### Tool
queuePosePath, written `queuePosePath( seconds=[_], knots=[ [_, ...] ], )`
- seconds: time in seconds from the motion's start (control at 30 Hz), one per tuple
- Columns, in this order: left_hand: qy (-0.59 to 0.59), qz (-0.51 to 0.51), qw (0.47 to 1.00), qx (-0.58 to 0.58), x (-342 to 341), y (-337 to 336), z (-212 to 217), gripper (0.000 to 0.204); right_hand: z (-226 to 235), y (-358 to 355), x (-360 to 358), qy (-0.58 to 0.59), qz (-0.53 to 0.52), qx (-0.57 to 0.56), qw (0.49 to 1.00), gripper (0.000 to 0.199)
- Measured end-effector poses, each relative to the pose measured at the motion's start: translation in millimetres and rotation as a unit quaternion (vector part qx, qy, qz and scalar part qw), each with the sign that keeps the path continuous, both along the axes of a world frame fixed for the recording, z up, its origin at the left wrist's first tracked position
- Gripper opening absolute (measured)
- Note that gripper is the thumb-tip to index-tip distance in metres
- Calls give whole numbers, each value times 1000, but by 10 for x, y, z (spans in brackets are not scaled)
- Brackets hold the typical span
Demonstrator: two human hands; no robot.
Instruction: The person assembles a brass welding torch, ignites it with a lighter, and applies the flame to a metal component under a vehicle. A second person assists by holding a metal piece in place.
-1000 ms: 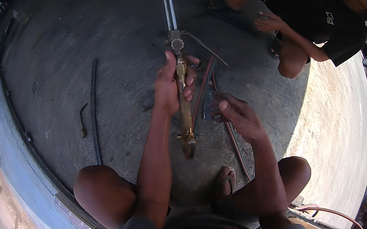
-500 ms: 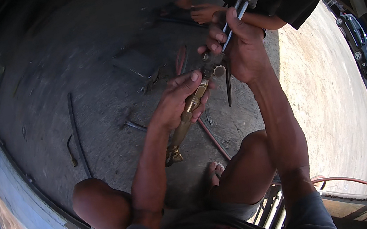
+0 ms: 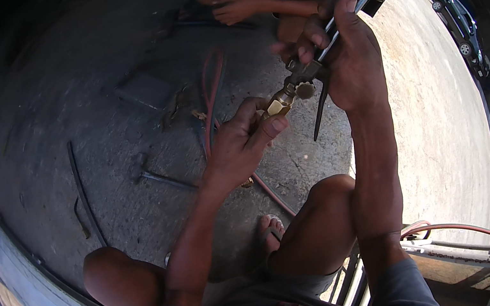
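A cutting torch slants up and to the right between my hands. My left hand is closed round its brass handle, fingers wrapped under and thumb on top. My right hand grips the silvery twin tubes further up, thumb lying along them. Between the hands sit a round knurled knob and a dark lever that hangs down. The torch's far end is lost against dark clothing. Below my left hand, a little brass shows from the handle's rear end.
A person in dark clothes crouches ahead, one hand low. On the concrete lie red hoses, a hammer, a long dark bar and a flat dark plate. A whitish metal frame stands at lower right; a car is beyond.
Both hands and the torch have shifted right in view. My left hand sits nearer the brass nut, its thumb further round. The view has also turned, so the floor things appear further left.
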State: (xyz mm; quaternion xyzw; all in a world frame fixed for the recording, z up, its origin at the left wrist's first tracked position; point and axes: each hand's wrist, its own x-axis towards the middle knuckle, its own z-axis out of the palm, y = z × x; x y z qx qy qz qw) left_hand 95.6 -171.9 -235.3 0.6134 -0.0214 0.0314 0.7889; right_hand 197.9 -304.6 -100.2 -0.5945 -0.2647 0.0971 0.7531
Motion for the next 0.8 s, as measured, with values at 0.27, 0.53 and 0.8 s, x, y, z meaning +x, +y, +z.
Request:
queuePosePath(
  seconds=[0.27, 0.53, 0.8],
  knots=[
    [-135, 162, 971, 109, 140, -196, -232, 59, -296, 16, 116, 37, -43, 26, 998, 50],
    [-52, 146, 976, 151, 181, -178, -35, 46, -276, 190, 102, 99, -90, 15, 991, 49],
    [-11, 34, 999, -26, 172, -3, 94, 44, -127, 244, 56, 110, -10, 72, 991, 46]
  ],
)
